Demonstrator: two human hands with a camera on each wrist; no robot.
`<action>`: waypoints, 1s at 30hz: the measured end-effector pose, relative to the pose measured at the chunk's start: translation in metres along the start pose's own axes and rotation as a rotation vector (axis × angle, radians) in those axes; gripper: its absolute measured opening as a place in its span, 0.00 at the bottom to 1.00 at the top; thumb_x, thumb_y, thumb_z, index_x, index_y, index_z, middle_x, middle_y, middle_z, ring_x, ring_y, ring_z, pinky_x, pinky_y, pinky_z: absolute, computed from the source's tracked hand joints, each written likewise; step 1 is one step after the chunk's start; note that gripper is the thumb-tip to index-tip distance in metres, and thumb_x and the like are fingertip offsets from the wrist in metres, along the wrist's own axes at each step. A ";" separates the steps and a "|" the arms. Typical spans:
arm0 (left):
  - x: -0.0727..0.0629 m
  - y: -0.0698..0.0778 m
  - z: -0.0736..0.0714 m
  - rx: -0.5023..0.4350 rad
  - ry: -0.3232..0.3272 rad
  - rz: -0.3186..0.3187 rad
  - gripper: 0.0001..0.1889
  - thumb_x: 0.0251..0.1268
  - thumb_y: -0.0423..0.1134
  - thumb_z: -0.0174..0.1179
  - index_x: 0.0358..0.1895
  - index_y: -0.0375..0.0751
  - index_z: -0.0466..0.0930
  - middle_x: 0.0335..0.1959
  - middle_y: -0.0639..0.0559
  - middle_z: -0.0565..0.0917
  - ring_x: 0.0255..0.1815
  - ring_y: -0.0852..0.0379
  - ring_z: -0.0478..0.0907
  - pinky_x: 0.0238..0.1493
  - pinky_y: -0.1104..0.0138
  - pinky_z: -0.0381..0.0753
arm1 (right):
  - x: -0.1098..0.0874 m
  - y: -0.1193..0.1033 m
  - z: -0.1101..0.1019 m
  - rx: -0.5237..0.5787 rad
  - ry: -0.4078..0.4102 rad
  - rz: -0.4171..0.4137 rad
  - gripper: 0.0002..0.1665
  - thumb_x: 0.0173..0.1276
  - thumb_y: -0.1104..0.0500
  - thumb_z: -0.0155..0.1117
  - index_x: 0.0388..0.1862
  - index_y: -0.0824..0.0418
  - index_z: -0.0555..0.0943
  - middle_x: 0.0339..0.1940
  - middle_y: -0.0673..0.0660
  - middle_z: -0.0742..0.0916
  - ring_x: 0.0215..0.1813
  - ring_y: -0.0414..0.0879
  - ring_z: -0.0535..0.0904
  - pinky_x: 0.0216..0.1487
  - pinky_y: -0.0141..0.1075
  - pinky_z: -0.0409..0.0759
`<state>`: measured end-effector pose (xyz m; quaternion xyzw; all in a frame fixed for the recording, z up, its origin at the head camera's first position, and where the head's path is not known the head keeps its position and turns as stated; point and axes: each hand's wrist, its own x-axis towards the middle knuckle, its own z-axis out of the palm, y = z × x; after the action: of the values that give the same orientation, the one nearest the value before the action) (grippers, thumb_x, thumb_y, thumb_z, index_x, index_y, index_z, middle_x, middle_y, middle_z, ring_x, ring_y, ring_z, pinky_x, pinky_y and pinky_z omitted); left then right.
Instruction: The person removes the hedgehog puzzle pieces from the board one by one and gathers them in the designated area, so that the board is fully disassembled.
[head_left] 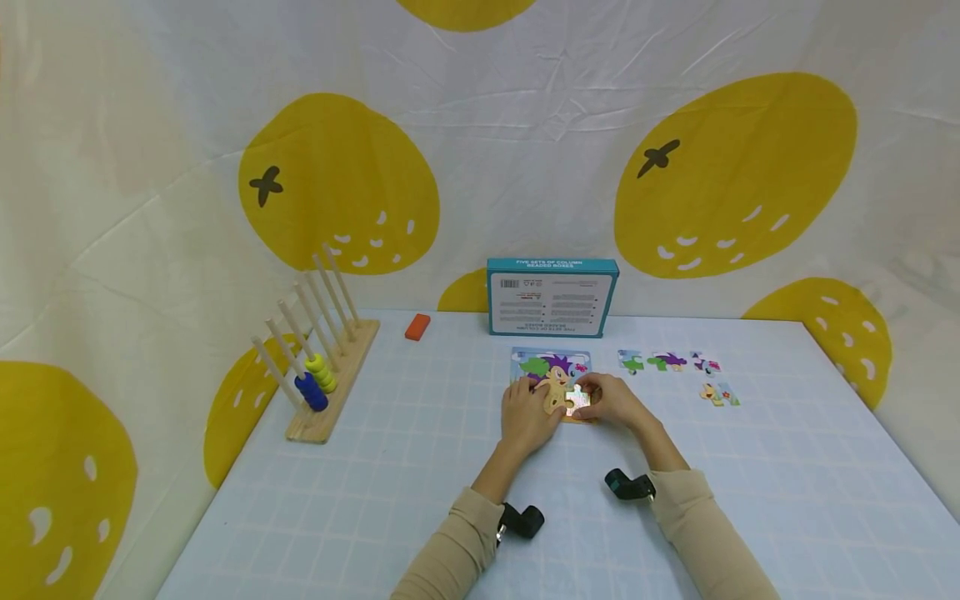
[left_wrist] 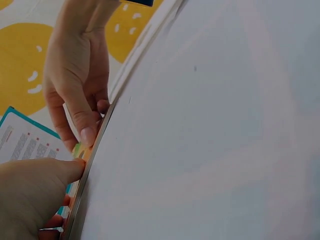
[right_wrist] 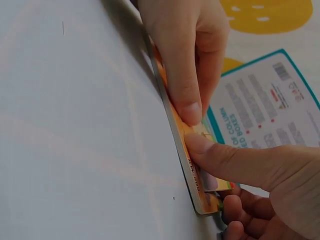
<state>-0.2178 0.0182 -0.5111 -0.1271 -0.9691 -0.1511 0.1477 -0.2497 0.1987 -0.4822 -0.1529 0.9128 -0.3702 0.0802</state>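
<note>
A picture puzzle (head_left: 558, 358) with a purple-haired cartoon figure lies flat on the table in its tray. My left hand (head_left: 527, 417) rests over its left side, fingers spread on the picture and thumb pressing near the front edge. On the right, my right hand (head_left: 615, 402) pinches a shiny puzzle piece (head_left: 577, 402) between thumb and fingers at the lower right of the picture. The right wrist view shows my right thumb (right_wrist: 220, 155) on the piece, beside my left thumb (right_wrist: 185, 95). Whether the piece sits fully flat, I cannot tell.
Several loose puzzle pieces (head_left: 666, 361) lie to the right. Behind the puzzle stands a teal-edged box (head_left: 551, 300). An orange block (head_left: 417, 327) is at the back left, near a wooden peg stand (head_left: 337, 383) with yellow rings (head_left: 321, 372) and blue rings (head_left: 311, 392).
</note>
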 end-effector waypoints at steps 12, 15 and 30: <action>0.000 0.001 -0.001 0.003 -0.035 -0.014 0.26 0.60 0.59 0.58 0.55 0.47 0.80 0.53 0.48 0.75 0.57 0.52 0.69 0.62 0.57 0.65 | 0.001 0.001 -0.001 -0.074 -0.021 0.023 0.32 0.50 0.56 0.76 0.51 0.72 0.79 0.43 0.65 0.83 0.37 0.49 0.71 0.39 0.40 0.73; 0.000 0.000 -0.001 -0.001 -0.037 -0.012 0.24 0.60 0.59 0.57 0.53 0.48 0.81 0.53 0.48 0.75 0.57 0.52 0.68 0.63 0.56 0.64 | 0.001 0.001 -0.002 -0.074 -0.021 0.015 0.31 0.51 0.56 0.75 0.51 0.73 0.79 0.42 0.64 0.83 0.36 0.48 0.71 0.38 0.38 0.73; -0.003 -0.003 -0.001 -0.043 -0.029 0.025 0.19 0.60 0.57 0.59 0.46 0.50 0.85 0.52 0.47 0.76 0.56 0.51 0.69 0.61 0.58 0.66 | 0.009 -0.005 -0.008 -0.062 -0.043 0.078 0.23 0.53 0.57 0.74 0.44 0.70 0.83 0.38 0.62 0.84 0.36 0.48 0.73 0.36 0.36 0.73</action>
<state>-0.2154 0.0146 -0.5116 -0.1443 -0.9661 -0.1680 0.1327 -0.2594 0.1970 -0.4736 -0.1274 0.9272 -0.3350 0.1092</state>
